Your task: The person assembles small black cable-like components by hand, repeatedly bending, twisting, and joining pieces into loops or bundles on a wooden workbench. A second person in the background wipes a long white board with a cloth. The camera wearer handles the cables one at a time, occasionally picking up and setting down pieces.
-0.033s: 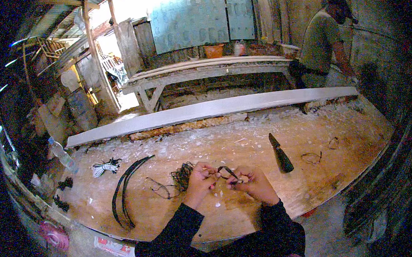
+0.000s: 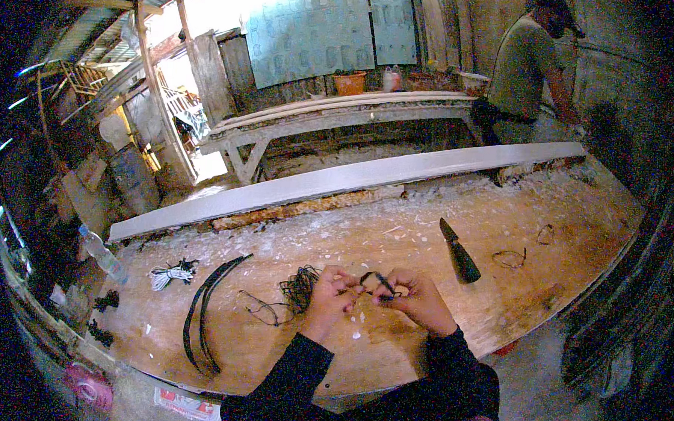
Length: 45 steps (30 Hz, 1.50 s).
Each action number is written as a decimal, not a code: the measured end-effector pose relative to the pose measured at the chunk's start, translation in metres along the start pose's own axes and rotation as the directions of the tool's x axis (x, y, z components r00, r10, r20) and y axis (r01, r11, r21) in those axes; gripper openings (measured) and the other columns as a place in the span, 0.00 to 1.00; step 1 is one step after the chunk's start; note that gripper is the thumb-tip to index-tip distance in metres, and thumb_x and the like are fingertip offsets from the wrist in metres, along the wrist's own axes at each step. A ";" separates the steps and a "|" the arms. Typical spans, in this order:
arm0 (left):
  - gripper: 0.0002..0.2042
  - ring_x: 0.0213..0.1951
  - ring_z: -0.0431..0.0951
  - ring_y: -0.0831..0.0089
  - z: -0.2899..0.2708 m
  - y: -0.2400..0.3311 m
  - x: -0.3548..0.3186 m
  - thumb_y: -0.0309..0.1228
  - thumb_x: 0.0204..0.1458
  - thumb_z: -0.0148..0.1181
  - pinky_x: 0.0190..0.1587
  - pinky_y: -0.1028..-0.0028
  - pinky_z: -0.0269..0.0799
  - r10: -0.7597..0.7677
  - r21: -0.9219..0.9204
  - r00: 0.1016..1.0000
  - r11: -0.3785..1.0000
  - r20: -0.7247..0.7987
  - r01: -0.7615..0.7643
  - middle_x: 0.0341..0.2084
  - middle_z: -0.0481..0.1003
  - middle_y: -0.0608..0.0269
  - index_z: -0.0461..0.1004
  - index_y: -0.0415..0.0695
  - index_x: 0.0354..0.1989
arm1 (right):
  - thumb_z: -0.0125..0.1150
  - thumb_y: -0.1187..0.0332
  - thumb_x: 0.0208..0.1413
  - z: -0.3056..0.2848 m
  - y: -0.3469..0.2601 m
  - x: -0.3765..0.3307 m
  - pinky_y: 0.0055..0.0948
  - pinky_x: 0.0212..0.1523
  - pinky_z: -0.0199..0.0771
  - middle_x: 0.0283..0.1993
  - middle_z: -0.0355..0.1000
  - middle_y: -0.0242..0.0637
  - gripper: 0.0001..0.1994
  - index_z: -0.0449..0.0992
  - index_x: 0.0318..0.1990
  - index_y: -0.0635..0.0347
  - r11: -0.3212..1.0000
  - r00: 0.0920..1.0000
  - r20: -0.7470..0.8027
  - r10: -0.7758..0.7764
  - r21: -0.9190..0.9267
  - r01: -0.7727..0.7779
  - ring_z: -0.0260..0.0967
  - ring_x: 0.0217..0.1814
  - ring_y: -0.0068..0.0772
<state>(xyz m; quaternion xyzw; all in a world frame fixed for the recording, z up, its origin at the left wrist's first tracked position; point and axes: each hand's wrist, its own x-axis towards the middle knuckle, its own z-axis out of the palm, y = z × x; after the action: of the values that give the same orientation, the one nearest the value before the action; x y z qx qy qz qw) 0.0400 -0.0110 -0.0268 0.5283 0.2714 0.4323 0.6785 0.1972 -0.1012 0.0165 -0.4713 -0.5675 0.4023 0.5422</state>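
Both my hands are raised just over a worn wooden worktable (image 2: pixel 559 295). My left hand (image 2: pixel 327 294) and my right hand (image 2: pixel 417 298) pinch the two ends of a short thin black cord (image 2: pixel 372 277) that loops between them. A tangle of the same black cord (image 2: pixel 297 286) lies on the table just left of my left hand, with a loose strand trailing from it. Small white chips are scattered under my hands.
A dark pointed knife-like tool (image 2: pixel 459 255) lies right of my hands, with wire loops (image 2: pixel 509 257) beyond it. Left lie two curved black strips (image 2: pixel 203 314), a white cord bundle (image 2: pixel 169 274) and a plastic bottle (image 2: pixel 100 254). A long white plank (image 2: pixel 353 177) crosses the back. Another person (image 2: pixel 524 68) stands far right.
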 end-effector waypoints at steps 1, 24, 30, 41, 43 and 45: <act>0.13 0.22 0.68 0.83 0.004 0.002 -0.002 0.17 0.43 0.54 0.17 0.84 0.59 -0.005 -0.049 0.998 0.999 0.061 0.008 0.27 0.71 0.65 0.61 0.46 0.35 | 0.62 0.77 0.40 0.000 0.000 0.002 0.22 0.41 0.63 0.28 0.69 0.28 0.05 0.72 0.25 0.61 0.999 0.997 -0.062 -0.039 0.028 0.041 0.64 0.38 0.20; 0.07 0.25 0.68 0.80 -0.021 0.019 0.012 0.17 0.41 0.55 0.29 0.82 0.64 0.450 0.389 0.801 0.872 -0.394 -0.299 0.23 0.67 0.68 0.66 0.43 0.26 | 0.59 0.74 0.44 -0.003 -0.004 0.003 0.28 0.46 0.62 0.39 0.67 0.36 0.04 0.76 0.30 0.58 0.970 0.978 0.010 -0.206 -0.131 0.206 0.63 0.44 0.30; 0.06 0.25 0.69 0.80 -0.020 0.021 0.011 0.18 0.41 0.56 0.30 0.82 0.65 0.298 0.173 0.873 0.953 -0.386 -0.249 0.23 0.70 0.67 0.69 0.40 0.28 | 0.61 0.70 0.45 0.021 -0.025 -0.002 0.31 0.50 0.61 0.46 0.66 0.37 0.08 0.76 0.35 0.56 0.919 0.828 0.489 -0.274 -0.121 0.376 0.61 0.51 0.36; 0.06 0.30 0.73 0.78 -0.010 0.008 0.004 0.17 0.43 0.52 0.34 0.81 0.68 0.117 0.225 0.992 0.969 -0.046 -0.104 0.26 0.74 0.63 0.70 0.39 0.30 | 0.64 0.72 0.40 0.004 -0.038 -0.011 0.29 0.42 0.65 0.30 0.71 0.33 0.05 0.76 0.27 0.56 0.943 0.861 0.461 -0.214 -0.133 0.306 0.66 0.41 0.33; 0.07 0.30 0.73 0.78 -0.009 0.001 0.004 0.15 0.42 0.52 0.35 0.82 0.68 0.101 0.277 0.992 0.953 0.080 -0.120 0.27 0.74 0.64 0.71 0.39 0.30 | 0.64 0.74 0.39 -0.003 -0.038 -0.014 0.28 0.40 0.65 0.29 0.71 0.33 0.05 0.75 0.26 0.58 0.944 0.883 0.395 -0.254 -0.097 0.315 0.66 0.38 0.31; 0.07 0.30 0.73 0.79 -0.007 -0.004 0.005 0.15 0.42 0.53 0.35 0.83 0.67 0.096 0.270 0.976 0.952 0.196 -0.148 0.27 0.74 0.66 0.71 0.40 0.29 | 0.64 0.76 0.37 -0.012 -0.036 -0.017 0.25 0.38 0.65 0.29 0.70 0.32 0.06 0.74 0.26 0.60 0.962 0.929 0.309 -0.205 -0.112 0.249 0.66 0.35 0.28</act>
<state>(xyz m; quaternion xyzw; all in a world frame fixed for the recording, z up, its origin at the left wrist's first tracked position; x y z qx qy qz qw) 0.0377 -0.0031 -0.0324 0.6726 0.2342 0.3805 0.5898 0.2052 -0.1262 0.0480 -0.3764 -0.7211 0.3587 0.4579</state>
